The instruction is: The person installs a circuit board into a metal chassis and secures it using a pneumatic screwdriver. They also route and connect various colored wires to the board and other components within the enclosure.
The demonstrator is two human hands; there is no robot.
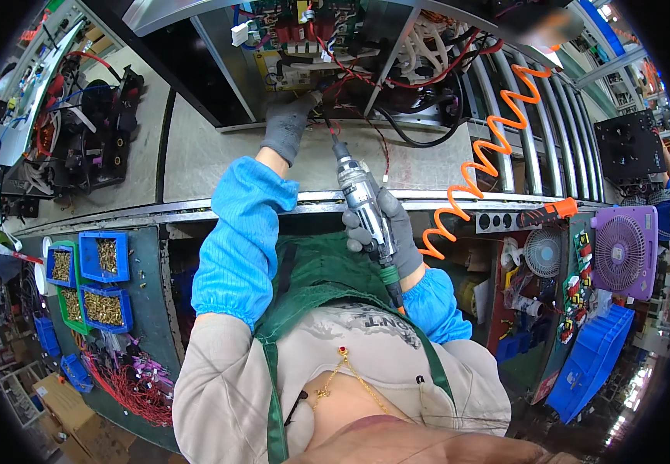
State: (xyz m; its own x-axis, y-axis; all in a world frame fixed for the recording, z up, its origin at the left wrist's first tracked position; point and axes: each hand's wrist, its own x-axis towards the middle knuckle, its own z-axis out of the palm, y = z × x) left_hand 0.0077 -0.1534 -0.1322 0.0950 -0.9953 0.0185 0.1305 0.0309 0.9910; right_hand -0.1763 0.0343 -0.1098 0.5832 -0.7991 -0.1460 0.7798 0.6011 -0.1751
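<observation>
In a grey glove, my left hand (pixel 287 127) reaches into the lower front of an open metal cabinet (pixel 230 66). Its fingers are drawn together among the wires, and whatever is between them is hidden. My right hand (pixel 393 228), gloved too, is wrapped round a silver air screwdriver (pixel 363 197). The tool's thin tip points up into the cabinet, just right of my left fingers. Inside, a green circuit board (pixel 342 31) sits above red and black wires (pixel 342 81). A thin red wire (pixel 385 147) hangs over the cabinet's front edge.
An orange coiled air hose (pixel 497 124) crosses metal rollers (pixel 536 131) on the right. Blue bins (pixel 127 255) of brass-coloured fasteners and a heap of red wires (pixel 130 387) lie at left. At right stand a purple fan (pixel 625 251) and an orange-handled tool (pixel 549 212).
</observation>
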